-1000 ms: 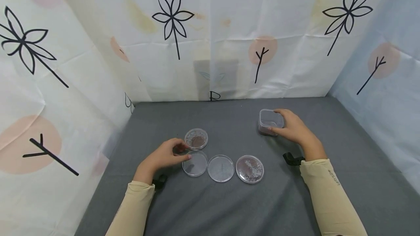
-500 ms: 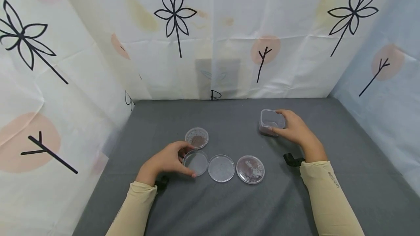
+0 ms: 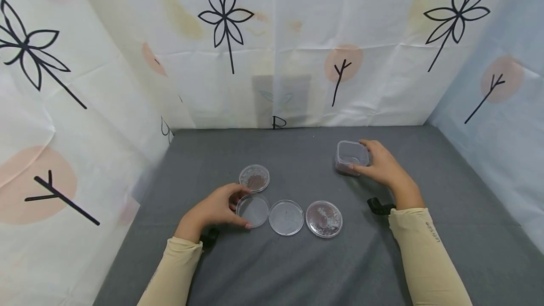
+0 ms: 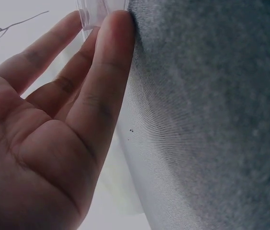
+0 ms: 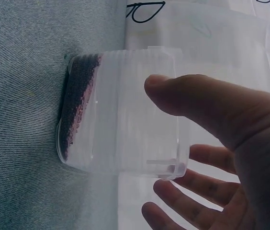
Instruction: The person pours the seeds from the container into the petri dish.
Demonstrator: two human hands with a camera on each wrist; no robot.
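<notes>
My left hand [image 3: 212, 209] holds a clear, round petri dish [image 3: 253, 211] at its left side, thumb at the near rim and fingers at the far rim. In the left wrist view the thumb and fingers [image 4: 108, 40] meet the dish's clear plastic at the top edge. My right hand [image 3: 382, 166] grips a square clear plastic container [image 3: 351, 154], thumb on its near side and fingers behind. Dark reddish-brown granules [image 5: 80, 98] lie sloped at the container's bottom in the right wrist view.
Behind the held dish stands a petri dish with brown granules [image 3: 256, 183]. To its right are a clear petri dish [image 3: 286, 218] and another with brownish granules [image 3: 324, 219]. A grey cloth [image 3: 297, 273] covers the table. Patterned white curtains [image 3: 297, 22] enclose the back and sides.
My left thumb has moved from over the clear dish to its near rim, and the fingers have come around its far side. My right hand and the container have stayed nearly still.
</notes>
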